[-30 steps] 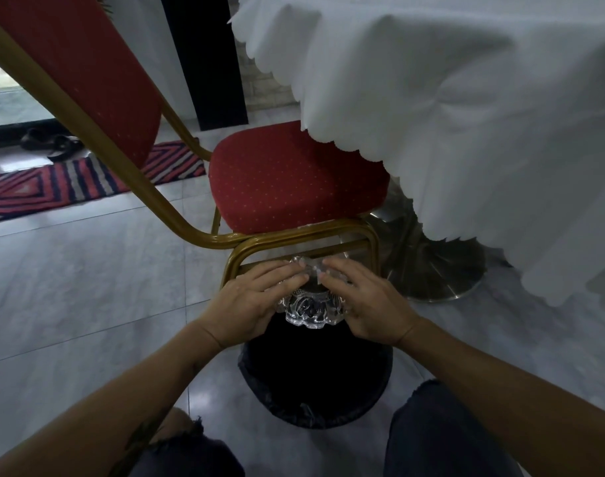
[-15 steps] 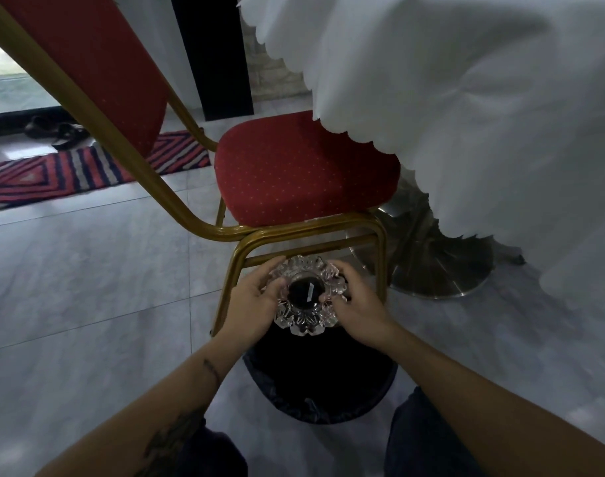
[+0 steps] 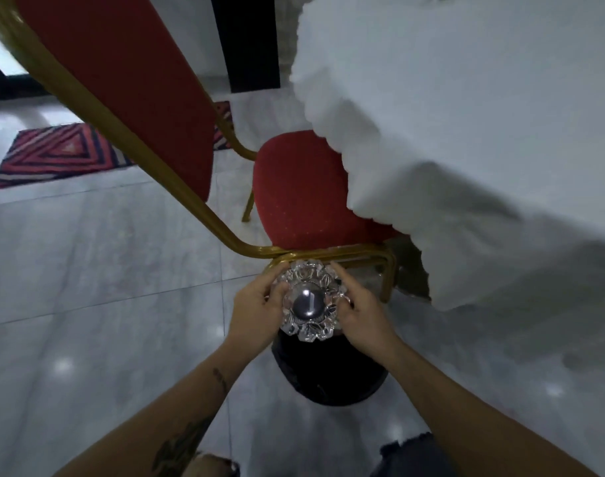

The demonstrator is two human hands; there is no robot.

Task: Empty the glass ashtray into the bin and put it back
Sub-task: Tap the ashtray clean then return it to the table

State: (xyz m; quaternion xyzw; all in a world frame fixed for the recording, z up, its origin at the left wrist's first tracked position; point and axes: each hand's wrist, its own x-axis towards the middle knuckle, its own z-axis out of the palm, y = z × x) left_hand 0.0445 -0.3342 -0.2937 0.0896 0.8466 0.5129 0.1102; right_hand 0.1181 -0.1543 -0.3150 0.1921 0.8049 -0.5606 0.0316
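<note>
Grey marble floor (image 3: pixel 98 270) with glossy tiles and small light reflections. At 10 o'clock on the floor, a striped rug (image 3: pixel 60 154) in red, dark blue and white. At 12 o'clock, a dark vertical panel (image 3: pixel 246 39) against the wall. From 10 o'clock down to the centre, a red chair (image 3: pixel 304 191) with a golden metal frame, the backrest very near the camera and tilted, the seat partly hidden under cloth. From 1 to 3 o'clock, a white tablecloth (image 3: pixel 466 132) with a scalloped edge, hanging low from the desk and blurred by motion.

Just below the centre, the glass ashtray (image 3: pixel 309 301), held between both hands, opening turned up toward the camera. Cut-glass rim with notches, round dark middle with one bright reflection; contents not clear. Left hand (image 3: pixel 256 309) closed on the ashtray's 9 o'clock side, thumb over the rim. Right hand (image 3: pixel 361 315) closed on the 3 o'clock side, index finger stretched along the rim toward 1 o'clock. Ashtray just in front of the chair's golden rail, contact with it not clear.

Directly under the ashtray, toward 6 o'clock, the bin (image 3: pixel 328 373): round, black, standing on the floor, inside dark. At the bottom edge, both bare forearms and frayed dark shorts (image 3: pixel 411 456), a tattoo on the left forearm.
</note>
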